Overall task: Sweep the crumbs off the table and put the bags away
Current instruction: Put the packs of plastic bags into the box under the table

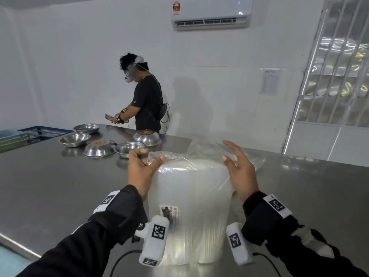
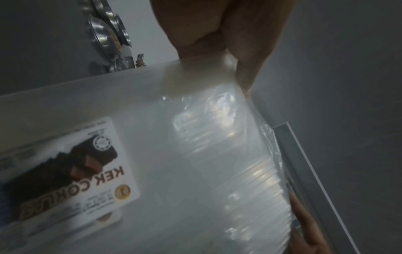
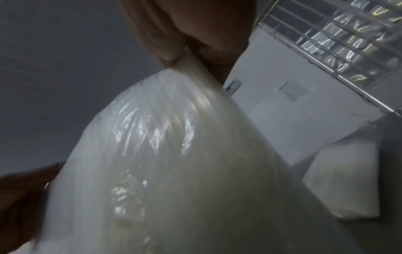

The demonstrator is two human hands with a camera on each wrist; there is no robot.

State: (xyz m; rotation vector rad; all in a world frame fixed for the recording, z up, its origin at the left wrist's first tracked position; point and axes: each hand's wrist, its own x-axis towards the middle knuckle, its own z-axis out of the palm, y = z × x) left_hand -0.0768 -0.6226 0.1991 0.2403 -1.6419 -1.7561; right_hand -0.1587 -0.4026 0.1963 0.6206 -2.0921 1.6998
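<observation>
A thick whitish pack of plastic bags [image 1: 189, 196] in a clear wrapper stands upright on the steel table [image 1: 60, 176], its "KEK COKLAT" label [image 2: 71, 171] facing me. My left hand [image 1: 143, 162] grips the pack's upper left corner, with curled fingers behind and the thumb on top of the loose wrapper. My right hand [image 1: 236, 164] lies flat against the upper right side, fingers straight and spread, thumb on the pack's top edge. The right wrist view shows the pack [image 3: 174, 171] filling the frame. Brown crumbs [image 1: 98, 142] sit on an upturned bowl.
Several steel bowls [image 1: 75, 139] stand on the table's far left part, two of them upside down. Another person [image 1: 145, 100] stands behind the table. A blue tray [image 1: 46, 130] is at the far left. A second whitish pack [image 3: 343, 180] lies beyond my right hand.
</observation>
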